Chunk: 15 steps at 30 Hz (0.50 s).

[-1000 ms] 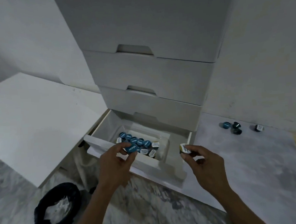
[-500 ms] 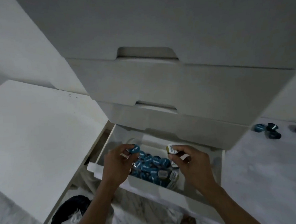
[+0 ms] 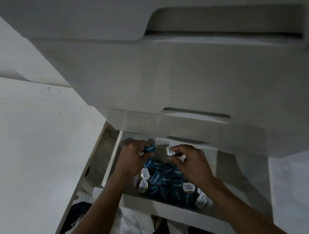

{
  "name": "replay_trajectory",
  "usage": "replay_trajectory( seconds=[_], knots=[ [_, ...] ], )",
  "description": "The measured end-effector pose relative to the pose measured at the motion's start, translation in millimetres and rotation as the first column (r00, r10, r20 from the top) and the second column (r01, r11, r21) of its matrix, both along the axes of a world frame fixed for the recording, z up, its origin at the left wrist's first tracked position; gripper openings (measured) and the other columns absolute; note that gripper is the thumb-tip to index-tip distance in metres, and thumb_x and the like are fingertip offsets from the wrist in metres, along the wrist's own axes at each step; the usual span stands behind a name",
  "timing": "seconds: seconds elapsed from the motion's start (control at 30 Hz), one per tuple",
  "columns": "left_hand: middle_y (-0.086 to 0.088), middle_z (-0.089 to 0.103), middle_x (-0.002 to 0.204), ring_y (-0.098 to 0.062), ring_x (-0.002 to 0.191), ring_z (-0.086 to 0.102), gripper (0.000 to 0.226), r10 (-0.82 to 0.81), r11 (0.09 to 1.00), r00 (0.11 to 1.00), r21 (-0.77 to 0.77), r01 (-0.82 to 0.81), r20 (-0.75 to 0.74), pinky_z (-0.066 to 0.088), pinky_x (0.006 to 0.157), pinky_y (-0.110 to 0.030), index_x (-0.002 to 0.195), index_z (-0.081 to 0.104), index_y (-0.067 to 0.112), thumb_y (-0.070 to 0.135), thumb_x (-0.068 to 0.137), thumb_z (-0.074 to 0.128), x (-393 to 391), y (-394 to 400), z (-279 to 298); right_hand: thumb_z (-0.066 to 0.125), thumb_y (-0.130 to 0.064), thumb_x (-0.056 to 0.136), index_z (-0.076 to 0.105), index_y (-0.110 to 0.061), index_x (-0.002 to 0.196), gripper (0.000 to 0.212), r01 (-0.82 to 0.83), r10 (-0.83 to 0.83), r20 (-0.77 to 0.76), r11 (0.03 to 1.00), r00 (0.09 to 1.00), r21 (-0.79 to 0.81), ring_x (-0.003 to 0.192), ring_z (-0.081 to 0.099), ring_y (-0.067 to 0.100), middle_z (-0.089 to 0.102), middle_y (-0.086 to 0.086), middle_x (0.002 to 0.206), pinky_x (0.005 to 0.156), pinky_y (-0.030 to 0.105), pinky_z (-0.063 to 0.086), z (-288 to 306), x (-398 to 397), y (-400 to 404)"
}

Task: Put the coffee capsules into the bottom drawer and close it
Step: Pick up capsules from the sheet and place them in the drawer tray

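My left hand (image 3: 133, 159) pinches a blue-lidded coffee capsule (image 3: 149, 148); my right hand (image 3: 190, 162) pinches a white-lidded coffee capsule (image 3: 170, 151). Both hover over the open bottom drawer (image 3: 165, 203), the capsule pile (image 3: 170, 181) at six o'clock. I'd lower them, then let go gently.

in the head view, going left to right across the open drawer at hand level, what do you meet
white panel → left hand → blue-lidded capsule it pinches → white-lidded capsule → right hand pinching it, both over the bottom drawer
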<state>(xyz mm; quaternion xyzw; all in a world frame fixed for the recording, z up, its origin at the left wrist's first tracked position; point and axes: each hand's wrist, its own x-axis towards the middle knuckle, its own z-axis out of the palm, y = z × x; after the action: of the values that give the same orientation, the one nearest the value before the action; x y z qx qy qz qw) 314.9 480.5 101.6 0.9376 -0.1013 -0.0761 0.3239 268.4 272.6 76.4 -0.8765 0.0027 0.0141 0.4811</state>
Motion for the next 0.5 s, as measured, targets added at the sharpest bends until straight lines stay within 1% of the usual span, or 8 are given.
replay_trajectory(
  seconds=[0.03, 0.07, 0.13, 0.2, 0.3, 0.43, 0.5],
  knots=[
    [0.002, 0.073, 0.096, -0.008, 0.081, 0.065, 0.021, -0.029, 1.000, 0.999, 0.002, 0.029, -0.024, 0.057, 0.079, -0.027, 0.099, 0.073, 0.015, 0.019, 0.079, 0.078, 4, 2, -6, 0.076, -0.015, 0.081, 0.073, -0.022, 0.102, 0.022, -0.005, 0.004, -0.015, 1.000, 1.000, -0.020, 0.091, 0.064, 0.008, 0.072, -0.008, 0.101, 0.076, 0.021, 0.050, -3, 2, 4],
    [0.000, 0.074, 0.097, -0.012, 0.083, 0.067, 0.022, -0.058, 0.998, 0.997, 0.008, 0.058, -0.042, 0.057, 0.080, -0.033, 0.099, 0.073, 0.015, 0.019, 0.079, 0.078, 7, 4, -10, 0.076, -0.014, 0.081, 0.073, -0.021, 0.103, 0.023, -0.011, 0.009, -0.029, 0.999, 1.000, -0.038, 0.092, 0.065, 0.011, 0.072, -0.006, 0.101, 0.078, 0.026, 0.053, -5, 4, 8],
    [-0.003, 0.074, 0.097, -0.016, 0.084, 0.068, 0.024, -0.104, 0.994, 0.993, 0.026, 0.105, -0.052, 0.057, 0.080, -0.037, 0.100, 0.073, 0.013, 0.020, 0.077, 0.079, 11, 6, -18, 0.075, -0.014, 0.082, 0.073, -0.021, 0.104, 0.024, -0.021, 0.015, -0.062, 0.996, 0.998, -0.082, 0.091, 0.066, 0.014, 0.073, -0.002, 0.101, 0.080, 0.033, 0.054, -9, 7, 14],
    [-0.004, 0.073, 0.096, -0.016, 0.081, 0.067, 0.024, -0.131, 0.991, 0.990, 0.032, 0.133, -0.051, 0.056, 0.078, -0.037, 0.099, 0.074, 0.013, 0.020, 0.077, 0.080, 13, 7, -22, 0.074, -0.017, 0.083, 0.072, -0.022, 0.107, 0.025, -0.026, 0.013, -0.094, 0.990, 0.996, -0.138, 0.091, 0.065, 0.017, 0.072, 0.001, 0.101, 0.080, 0.035, 0.054, -13, 10, 20],
    [-0.002, 0.071, 0.095, -0.011, 0.078, 0.062, 0.020, -0.171, 0.985, 0.984, 0.028, 0.172, -0.043, 0.055, 0.076, -0.030, 0.096, 0.074, 0.014, 0.017, 0.077, 0.079, 14, 10, -25, 0.071, -0.022, 0.085, 0.070, -0.025, 0.111, 0.026, -0.054, 0.024, -0.139, 0.975, 0.990, -0.217, 0.096, 0.064, 0.020, 0.071, 0.002, 0.106, 0.082, 0.036, 0.053, -14, 13, 31],
    [0.000, 0.069, 0.102, -0.007, 0.085, 0.059, 0.020, -0.237, 0.970, 0.971, 0.044, 0.238, -0.021, 0.052, 0.081, -0.024, 0.099, 0.072, 0.015, 0.016, 0.079, 0.076, 15, 12, -29, 0.066, -0.020, 0.086, 0.069, -0.025, 0.110, 0.025, -0.086, 0.035, -0.160, 0.941, 0.986, -0.327, 0.098, 0.063, 0.024, 0.071, 0.004, 0.107, 0.075, 0.033, 0.052, -16, 15, 38],
    [-0.001, 0.069, 0.106, -0.011, 0.091, 0.063, 0.021, -0.258, 0.965, 0.966, 0.045, 0.260, -0.033, 0.053, 0.084, -0.026, 0.102, 0.071, 0.015, 0.016, 0.081, 0.074, 14, 12, -31, 0.064, -0.021, 0.086, 0.068, -0.027, 0.111, 0.026, -0.085, 0.022, -0.182, 0.933, 0.983, -0.350, 0.098, 0.064, 0.025, 0.071, 0.004, 0.107, 0.075, 0.033, 0.052, -18, 15, 40]
  ],
)
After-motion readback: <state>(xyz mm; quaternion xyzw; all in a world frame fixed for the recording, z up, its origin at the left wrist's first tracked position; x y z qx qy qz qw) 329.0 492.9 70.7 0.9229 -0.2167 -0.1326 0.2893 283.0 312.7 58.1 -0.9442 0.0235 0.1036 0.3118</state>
